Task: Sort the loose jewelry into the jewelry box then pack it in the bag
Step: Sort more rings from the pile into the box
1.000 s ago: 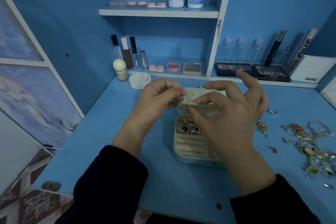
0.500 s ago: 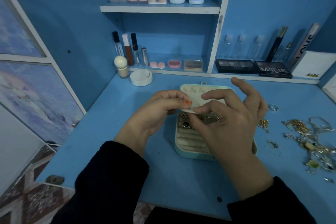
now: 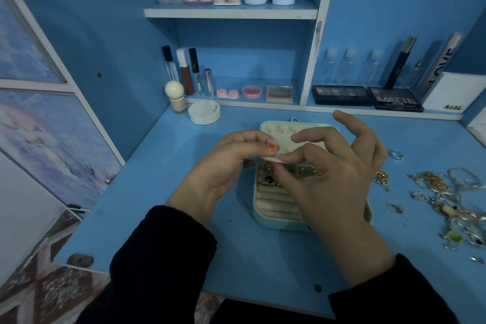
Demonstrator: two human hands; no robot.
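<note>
A pale green jewelry box [image 3: 273,219] lies open mid-desk, with rings in its back compartments and cream ring rolls [image 3: 276,198] in front. Its lid [image 3: 278,130] stands behind, lined with a cream flap [image 3: 272,159]. My left hand [image 3: 226,163] pinches the flap's near left corner between thumb and fingers. My right hand [image 3: 331,181] pinches the same edge just to the right and hides the box's right half. Loose jewelry [image 3: 452,200] lies tangled on the desk at the right, with a gold piece [image 3: 381,177] and a ring [image 3: 395,154] nearer the box.
A white round compact [image 3: 204,112] and a cream-topped bottle [image 3: 175,96] stand at the back left of the blue desk [image 3: 147,192]. Makeup palettes [image 3: 394,101], tubes and small bottles line the low shelf behind. No bag is in view.
Both hands have drawn the cream flap forward and down from the lid, over the box's back compartments. In the last half second they have hardly moved.
</note>
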